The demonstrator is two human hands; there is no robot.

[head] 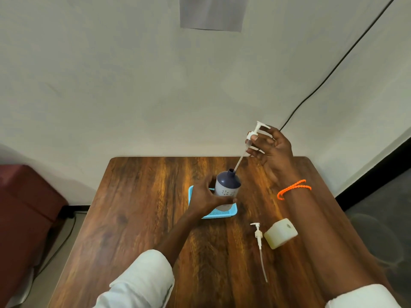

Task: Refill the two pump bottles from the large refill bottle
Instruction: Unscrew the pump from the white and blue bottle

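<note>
Blue tray [233, 213]: shallow plastic tray on the wooden table [138, 207], taken here as the reference for all positions.

Pump bottle [227, 185]: pale body, dark blue shoulder and neck, standing upright in the tray, neck open.

Left hand [205, 196]: at the tray's left side, fingers and thumb curled round the bottle's lower body, gripping it.

Pump head with dip tube [252, 138]: white, raised above and to the right of the tray, tilted; the tube's lower end sits in the bottle's neck.

Right hand [272, 147]: above and right of the tray, fingertips pinching the pump head. Orange bracelet [293, 188] on the wrist.

Second pump head [258, 235]: white, lying flat on the table, nearer the person than the tray and to its right, long tube trailing toward the person.

Cream bottle [281, 233]: lying on its side just right of the second pump head, open mouth showing.
</note>
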